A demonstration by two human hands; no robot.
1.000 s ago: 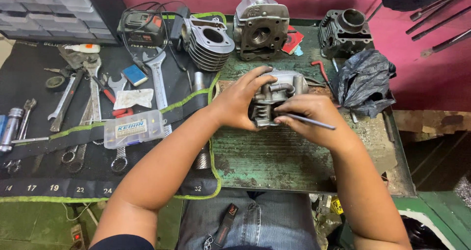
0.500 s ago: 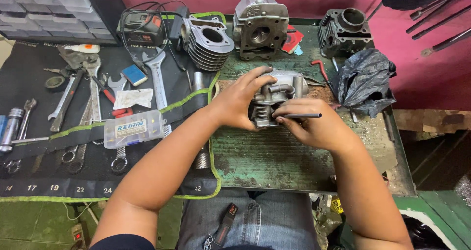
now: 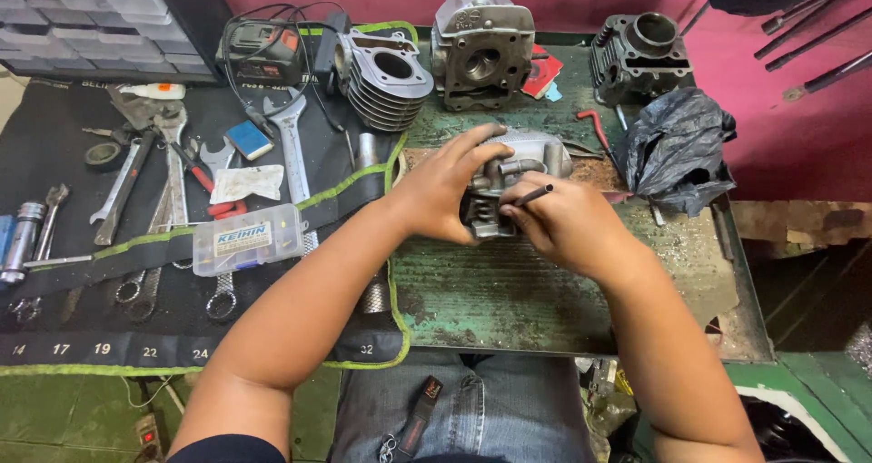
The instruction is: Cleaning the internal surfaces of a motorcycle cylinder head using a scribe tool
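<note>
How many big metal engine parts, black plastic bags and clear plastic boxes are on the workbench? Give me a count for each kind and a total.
Big metal engine parts: 4, one held by the left hand and right hand, three behind
Black plastic bag: 1
Clear plastic box: 1
Total: 6

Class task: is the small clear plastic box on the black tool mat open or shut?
Shut. The clear box lies flat on the tool mat with its lid down flush over the base, label up, nothing spilled beside it.
</note>
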